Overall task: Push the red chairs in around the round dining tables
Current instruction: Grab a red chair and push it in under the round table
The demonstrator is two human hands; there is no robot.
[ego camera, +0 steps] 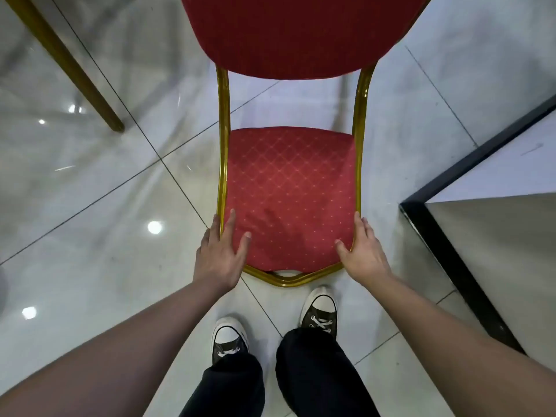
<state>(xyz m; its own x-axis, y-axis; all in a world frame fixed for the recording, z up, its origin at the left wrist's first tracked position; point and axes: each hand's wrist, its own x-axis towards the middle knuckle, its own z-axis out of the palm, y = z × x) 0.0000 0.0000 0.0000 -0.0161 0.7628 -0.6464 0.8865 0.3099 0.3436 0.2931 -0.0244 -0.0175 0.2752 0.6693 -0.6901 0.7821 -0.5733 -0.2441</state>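
Glossy pale tiled floor (90, 236), no round table in view. Red padded chair with gold metal frame (288, 188) stands just ahead of the feet, backrest far from the camera. Left hand (221, 254) and right hand (362, 251) spread loosely on the seat's front corners, fingers over the frame, not clenched. Best push evenly from both corners, keeping it square.

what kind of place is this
Probably a banquet hall or restaurant dining room. The red padded chair with a gold metal frame is banquet-style, a second gold chair leg stands nearby, and the floor is glossy pale tile.
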